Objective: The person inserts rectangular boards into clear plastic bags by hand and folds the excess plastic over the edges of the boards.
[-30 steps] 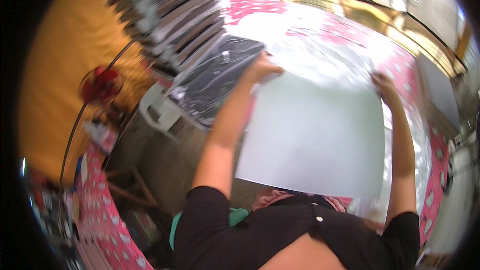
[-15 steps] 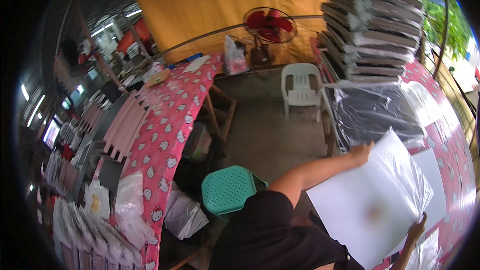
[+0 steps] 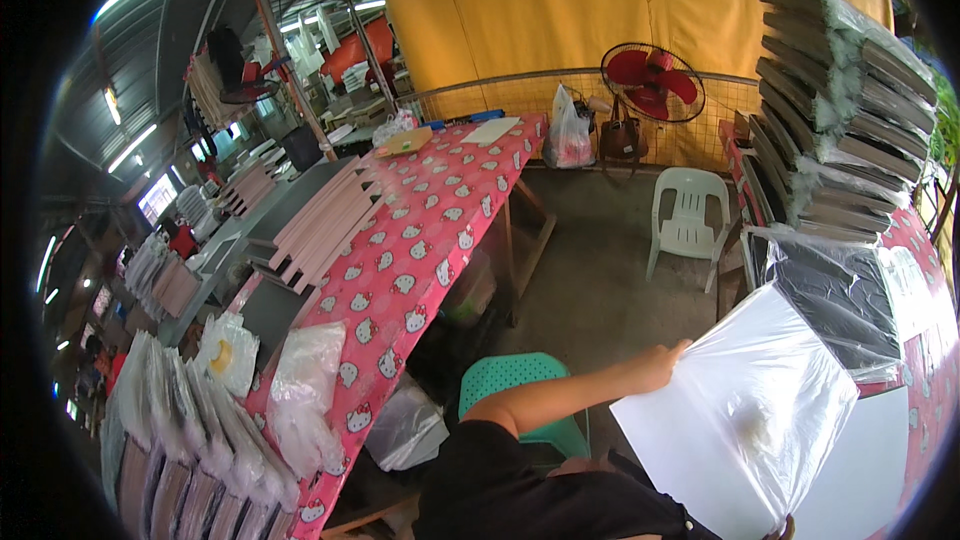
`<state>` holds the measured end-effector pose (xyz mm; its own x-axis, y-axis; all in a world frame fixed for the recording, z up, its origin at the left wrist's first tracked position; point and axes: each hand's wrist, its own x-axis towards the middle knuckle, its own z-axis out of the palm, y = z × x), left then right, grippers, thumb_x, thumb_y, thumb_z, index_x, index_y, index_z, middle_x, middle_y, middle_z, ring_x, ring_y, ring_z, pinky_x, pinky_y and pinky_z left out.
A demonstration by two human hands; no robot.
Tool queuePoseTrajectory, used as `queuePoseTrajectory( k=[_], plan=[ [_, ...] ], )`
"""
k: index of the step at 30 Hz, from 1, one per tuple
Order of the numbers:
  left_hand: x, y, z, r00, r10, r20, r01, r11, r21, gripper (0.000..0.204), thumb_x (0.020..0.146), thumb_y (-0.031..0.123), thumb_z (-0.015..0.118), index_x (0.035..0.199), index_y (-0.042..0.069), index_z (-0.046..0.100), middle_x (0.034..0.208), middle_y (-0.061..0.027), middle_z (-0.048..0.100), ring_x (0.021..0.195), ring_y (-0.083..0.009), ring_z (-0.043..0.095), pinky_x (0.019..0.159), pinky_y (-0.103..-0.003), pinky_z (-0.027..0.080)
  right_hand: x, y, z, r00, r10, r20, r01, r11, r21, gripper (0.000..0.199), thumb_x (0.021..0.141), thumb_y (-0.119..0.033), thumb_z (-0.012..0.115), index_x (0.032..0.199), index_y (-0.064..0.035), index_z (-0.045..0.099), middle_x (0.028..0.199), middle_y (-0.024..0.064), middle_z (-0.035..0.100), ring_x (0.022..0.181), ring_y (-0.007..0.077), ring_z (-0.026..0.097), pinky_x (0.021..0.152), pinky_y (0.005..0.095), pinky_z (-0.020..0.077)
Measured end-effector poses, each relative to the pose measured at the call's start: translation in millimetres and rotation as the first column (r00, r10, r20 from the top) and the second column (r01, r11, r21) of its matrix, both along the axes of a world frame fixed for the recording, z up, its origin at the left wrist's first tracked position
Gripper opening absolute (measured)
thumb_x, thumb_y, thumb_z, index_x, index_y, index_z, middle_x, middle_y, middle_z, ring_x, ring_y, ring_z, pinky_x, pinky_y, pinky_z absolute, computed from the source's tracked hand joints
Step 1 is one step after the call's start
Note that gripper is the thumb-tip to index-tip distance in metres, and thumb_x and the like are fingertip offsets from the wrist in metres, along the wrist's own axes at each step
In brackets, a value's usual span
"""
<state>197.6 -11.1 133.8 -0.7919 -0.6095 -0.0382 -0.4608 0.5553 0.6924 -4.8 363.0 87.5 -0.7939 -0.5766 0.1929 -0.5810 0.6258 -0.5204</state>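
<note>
Left hand (image 3: 655,370): fingers are pinching clear plastic film (image 3: 775,360) partly covering a white rectangular sheet (image 3: 662,432); right hand (image 3: 787,529): cannot tell finger state.

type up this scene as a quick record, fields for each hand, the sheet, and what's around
left hand: pinching an edge of the clear plastic
right hand: partly visible at the picture's lower edge, by the plastic's gathered end; grip unclear
white sheet: partly covered by the plastic
just beyond: dark wrapped panel
farther back: tall stack of wrapped panels
seats: green stool, white chair
fan: red blades
</note>
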Motion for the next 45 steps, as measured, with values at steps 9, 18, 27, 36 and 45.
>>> queuePoseTrajectory(
  k=[9,18,27,36,45],
  plan=[
    [73,8,-18,0.998,0.056,-0.010,-0.055,0.993,0.102,0.061,0.072,-0.004,0.042,0.129,0.014,0.029,0.090,-0.0194,0.060,0.076,-0.0307,0.061,0.068,-0.037,0.047,59,24,-27,0.993,0.013,-0.114,-0.041,0.968,-0.249,0.027,0.075,-0.020,0.060,0.101,-0.0126,0.063,0.047,0.0031,0.055,0.035,0.0151,0.041,0.043,0.0294,0.0382],
    [22,62,-38,0.577,0.544,-0.609,-0.177,0.811,0.557,0.025,0.083,-0.001,0.036,0.097,-0.002,0.056,0.111,-0.0125,0.053,0.101,-0.0172,0.049,0.088,-0.029,0.036,71,41,-18,0.920,0.129,0.370,-0.123,0.992,-0.039,0.067,0.051,-0.008,0.072,0.114,-0.0039,0.050,0.090,0.0158,0.056,0.083,0.0283,0.056,0.072,0.0321,0.0435],
    [-64,35,57,0.435,-0.329,-0.838,-0.275,0.838,-0.472,0.015,0.069,-0.006,0.034,0.066,0.000,0.047,0.082,-0.0211,0.054,0.088,-0.0345,0.054,0.073,-0.041,0.046,56,-34,-54,0.972,0.072,0.225,0.039,0.890,-0.455,0.036,0.060,0.003,0.062,0.095,-0.0044,0.060,0.079,0.0094,0.052,0.066,0.0217,0.054,0.059,0.0300,0.0450],
    [-212,-155,45,0.486,0.399,-0.778,-0.216,0.917,0.335,0.008,0.077,-0.002,0.051,0.081,-0.002,0.058,0.084,-0.0063,0.058,0.078,-0.0148,0.054,0.076,-0.025,0.041,-53,-155,-35,0.999,-0.028,0.026,0.038,0.856,-0.516,0.039,0.069,-0.016,0.065,0.103,-0.0020,0.052,0.087,0.0154,0.053,0.075,0.0315,0.055,0.064,0.0363,0.0448],
    [-326,-228,-75,0.922,0.129,-0.364,-0.255,0.911,-0.323,0.051,0.074,0.029,0.061,0.117,0.012,0.040,0.137,-0.0172,0.017,0.128,-0.0316,0.008,0.096,-0.050,0.021,-110,-278,-81,1.000,-0.025,-0.014,0.021,0.972,-0.233,0.026,0.071,-0.025,0.062,0.070,-0.0033,0.047,0.058,0.0170,0.054,0.059,0.0359,0.056,0.052,0.0429,0.0431]
  ],
)
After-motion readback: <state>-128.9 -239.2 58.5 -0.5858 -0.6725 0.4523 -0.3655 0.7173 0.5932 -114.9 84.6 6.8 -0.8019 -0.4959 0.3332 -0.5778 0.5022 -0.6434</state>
